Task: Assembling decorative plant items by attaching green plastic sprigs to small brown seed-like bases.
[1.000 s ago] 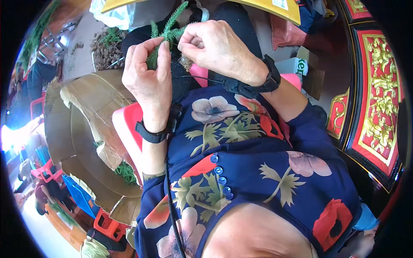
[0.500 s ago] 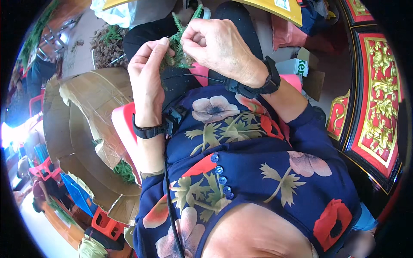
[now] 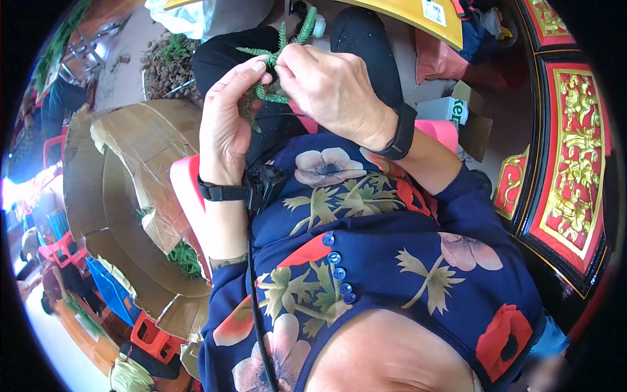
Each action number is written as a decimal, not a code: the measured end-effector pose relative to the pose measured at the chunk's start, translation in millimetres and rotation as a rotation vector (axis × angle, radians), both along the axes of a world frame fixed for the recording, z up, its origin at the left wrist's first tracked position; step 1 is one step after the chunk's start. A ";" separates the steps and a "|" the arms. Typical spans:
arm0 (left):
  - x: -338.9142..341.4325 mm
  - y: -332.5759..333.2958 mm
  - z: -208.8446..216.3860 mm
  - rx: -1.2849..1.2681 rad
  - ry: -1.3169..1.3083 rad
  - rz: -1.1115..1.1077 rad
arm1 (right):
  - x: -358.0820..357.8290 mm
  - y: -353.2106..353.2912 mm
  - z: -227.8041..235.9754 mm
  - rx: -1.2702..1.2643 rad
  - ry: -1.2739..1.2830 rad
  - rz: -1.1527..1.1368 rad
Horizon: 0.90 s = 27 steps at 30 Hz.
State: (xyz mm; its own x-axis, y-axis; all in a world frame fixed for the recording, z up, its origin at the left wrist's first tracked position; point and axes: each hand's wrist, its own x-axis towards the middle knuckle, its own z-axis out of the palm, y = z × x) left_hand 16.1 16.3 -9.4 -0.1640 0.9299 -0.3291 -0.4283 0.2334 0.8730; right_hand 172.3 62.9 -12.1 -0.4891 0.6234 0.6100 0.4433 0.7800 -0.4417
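A leafy green plant sprig (image 3: 277, 59) with several feathery, fern-like shoots is held up over my lap between both hands. My left hand (image 3: 230, 104) pinches it from the left with thumb and forefinger. From the right, my right hand (image 3: 336, 91) grips the same sprig with its fingers bent, and the back of this hand hides the fingertips partly. Some shoots stick out above the hands, others hang between them and beside the left thumb. Around each wrist is a black strap.
To my left stands a torn cardboard box (image 3: 124, 176) with green sprigs (image 3: 185, 259) inside. Beyond it lies a heap of brown roots or soil (image 3: 168, 65) with greenery. A yellow tabletop (image 3: 418, 16) juts in at the far edge. A red-and-gold carved panel (image 3: 575, 157) rises at right.
The sprig has turned in my fingers, so its shoots now spread more to the left and up. My right hand has shifted slightly down, with its wrist turned.
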 end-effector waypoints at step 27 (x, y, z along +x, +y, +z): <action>-5.6 -1.1 2.2 0.030 -0.564 0.020 | -6.1 5.6 -1.5 0.041 0.260 0.226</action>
